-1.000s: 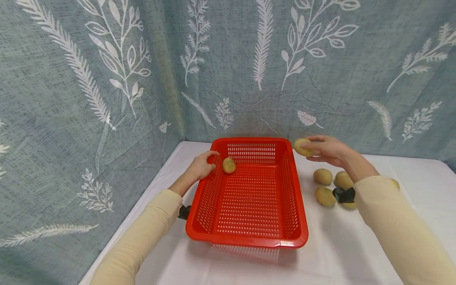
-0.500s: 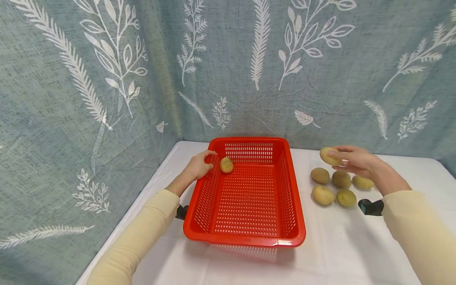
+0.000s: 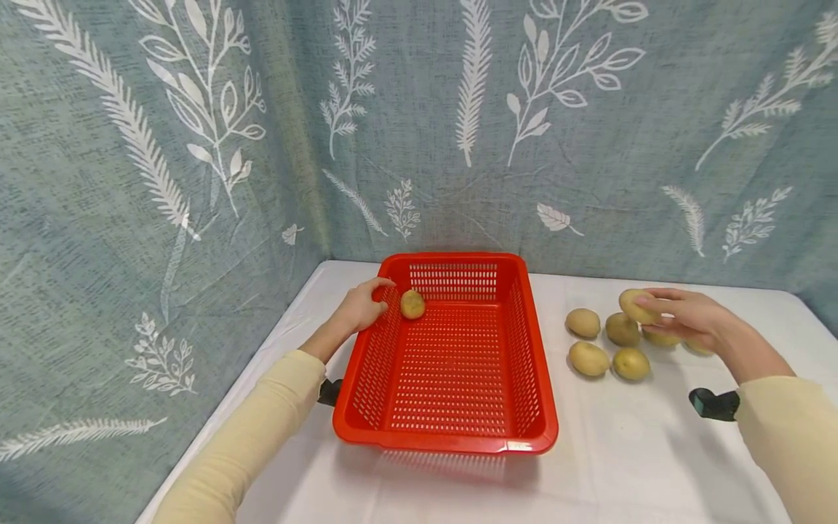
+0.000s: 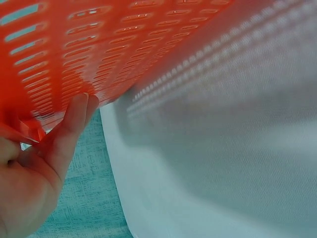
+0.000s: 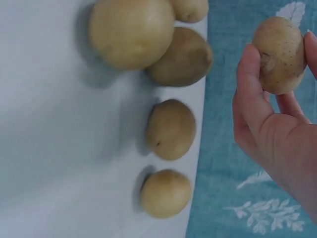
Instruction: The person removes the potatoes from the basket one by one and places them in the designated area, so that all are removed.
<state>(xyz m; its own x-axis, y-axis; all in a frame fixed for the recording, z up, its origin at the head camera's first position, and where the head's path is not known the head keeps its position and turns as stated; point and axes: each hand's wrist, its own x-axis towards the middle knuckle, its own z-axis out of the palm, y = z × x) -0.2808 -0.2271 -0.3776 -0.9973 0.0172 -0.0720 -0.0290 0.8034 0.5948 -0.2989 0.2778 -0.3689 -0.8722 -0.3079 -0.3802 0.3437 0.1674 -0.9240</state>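
Observation:
My left hand [image 3: 361,304] grips the left rim of a red perforated plastic basket [image 3: 452,441]. In the left wrist view the thumb [image 4: 74,119] lies along the outside of the slotted wall. One potato [image 3: 412,304] sits inside the basket near its back left corner. At the right, my right hand [image 3: 697,319] pinches another potato [image 5: 281,54] between fingers and thumb, held up over the table. Below and left of this hand, several loose potatoes [image 3: 588,359] lie on the white cloth in two rough rows, some partly hidden by the hand and the held potato.
A white cloth [image 3: 609,451] covers the table under the basket and potatoes. Blue-green curtains [image 3: 419,204] with white leaf prints hang along the back and left sides. A dark wrist camera [image 3: 715,405] juts out below the right wrist.
My right hand has moved right and a little down with its potato, from beside the basket's back right corner to over the loose potatoes. My left hand stays at the rim.

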